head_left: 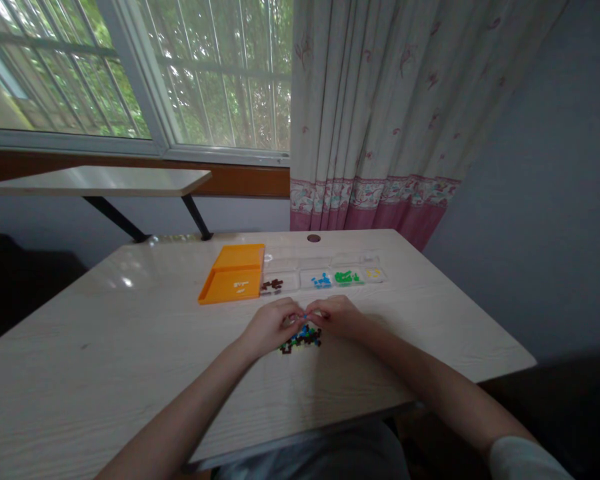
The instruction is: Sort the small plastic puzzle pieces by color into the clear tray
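Observation:
My left hand [274,325] and my right hand [337,316] meet over the table, fingertips pinched together. Between them shows a tiny blue piece [305,316]; its exact shape is too small to make out. Right below the fingers lies a loose pile of small mixed pieces [300,341], dark brown, green and blue, partly covered by my left hand. Just beyond the hands is a clear compartment tray [293,288]. Its front row holds brown pieces [273,285], blue pieces [322,281], green pieces [347,277] and a few yellow pieces [373,273], each colour in its own compartment.
An orange box [230,287] stands against the tray's left end, with a few white pieces [241,286] inside. The pale wooden table [145,353] has a raised shelf [130,179] at the back left and a round dark hole [313,238] near its far edge. Behind hangs a curtain [365,120].

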The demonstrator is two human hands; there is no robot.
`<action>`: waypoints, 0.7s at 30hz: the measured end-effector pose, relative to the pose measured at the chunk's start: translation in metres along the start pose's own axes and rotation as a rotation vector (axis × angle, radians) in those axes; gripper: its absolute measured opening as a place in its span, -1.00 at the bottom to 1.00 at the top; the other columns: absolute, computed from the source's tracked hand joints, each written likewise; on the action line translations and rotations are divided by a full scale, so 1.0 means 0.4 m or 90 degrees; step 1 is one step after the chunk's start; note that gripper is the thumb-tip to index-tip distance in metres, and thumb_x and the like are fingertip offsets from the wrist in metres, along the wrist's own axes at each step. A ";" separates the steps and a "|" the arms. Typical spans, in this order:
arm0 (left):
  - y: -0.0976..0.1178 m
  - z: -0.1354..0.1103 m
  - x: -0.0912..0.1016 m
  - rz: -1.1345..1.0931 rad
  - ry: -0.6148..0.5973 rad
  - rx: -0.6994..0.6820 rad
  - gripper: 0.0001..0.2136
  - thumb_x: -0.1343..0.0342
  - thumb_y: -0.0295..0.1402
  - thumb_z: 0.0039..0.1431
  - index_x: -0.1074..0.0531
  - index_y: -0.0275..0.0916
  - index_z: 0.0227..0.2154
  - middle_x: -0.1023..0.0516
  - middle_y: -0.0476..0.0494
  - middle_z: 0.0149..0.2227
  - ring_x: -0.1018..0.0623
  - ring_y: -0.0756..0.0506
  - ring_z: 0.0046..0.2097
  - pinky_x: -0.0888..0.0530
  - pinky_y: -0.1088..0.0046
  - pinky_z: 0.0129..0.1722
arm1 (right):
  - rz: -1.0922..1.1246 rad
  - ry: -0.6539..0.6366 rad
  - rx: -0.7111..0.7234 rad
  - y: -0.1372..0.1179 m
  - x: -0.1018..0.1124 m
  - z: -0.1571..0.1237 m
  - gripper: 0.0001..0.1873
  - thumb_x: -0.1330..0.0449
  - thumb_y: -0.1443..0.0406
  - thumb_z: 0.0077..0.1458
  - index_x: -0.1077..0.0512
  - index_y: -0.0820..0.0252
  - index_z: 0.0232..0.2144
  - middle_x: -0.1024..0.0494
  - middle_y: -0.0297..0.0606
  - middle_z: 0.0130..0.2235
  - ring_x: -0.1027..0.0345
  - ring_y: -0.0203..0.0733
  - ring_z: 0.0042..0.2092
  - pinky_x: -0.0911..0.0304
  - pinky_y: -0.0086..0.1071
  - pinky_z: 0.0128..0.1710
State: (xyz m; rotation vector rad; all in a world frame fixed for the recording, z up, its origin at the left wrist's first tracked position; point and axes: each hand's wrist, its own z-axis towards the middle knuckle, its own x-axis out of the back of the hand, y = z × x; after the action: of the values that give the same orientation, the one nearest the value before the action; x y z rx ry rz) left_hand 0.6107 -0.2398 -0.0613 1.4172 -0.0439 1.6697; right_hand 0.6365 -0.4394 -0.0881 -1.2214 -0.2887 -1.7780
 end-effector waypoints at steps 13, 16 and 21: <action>-0.004 -0.002 0.004 0.021 -0.007 0.007 -0.82 0.06 -0.31 0.12 -0.41 -0.23 -0.35 -0.41 -0.06 -0.41 -0.40 0.02 -0.38 -0.29 0.56 -0.39 | 0.000 0.033 0.000 -0.006 0.003 0.004 -0.79 -0.07 0.19 0.05 -0.47 0.14 -0.38 -0.43 -0.40 -0.62 -0.21 -0.41 -0.59 -0.04 -0.55 -0.52; -0.012 -0.001 0.008 0.027 -0.006 0.027 -0.81 0.05 -0.29 0.11 -0.39 -0.23 -0.28 -0.42 -0.06 -0.38 -0.39 0.01 -0.36 -0.29 0.55 -0.37 | -0.016 0.081 0.013 -0.006 0.007 0.007 -0.79 -0.08 0.20 0.05 -0.47 0.15 -0.41 -0.41 -0.41 -0.64 -0.20 -0.41 -0.61 -0.05 -0.55 -0.52; -0.037 -0.003 0.023 0.060 -0.058 0.043 -0.85 0.05 -0.32 0.09 -0.40 -0.23 -0.37 -0.43 -0.05 -0.40 -0.39 0.01 -0.37 -0.27 0.56 -0.37 | -0.034 0.238 0.006 0.002 0.036 0.015 -0.77 -0.08 0.19 0.05 -0.47 0.18 -0.47 -0.36 -0.42 -0.68 -0.15 -0.43 -0.64 -0.08 -0.56 -0.54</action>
State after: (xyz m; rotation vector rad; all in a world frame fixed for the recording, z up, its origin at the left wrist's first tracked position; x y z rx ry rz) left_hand 0.6199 -0.2251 -0.0620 1.5627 -0.1081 1.6953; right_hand 0.6395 -0.4440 -0.0734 -0.8573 -0.1123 -2.0045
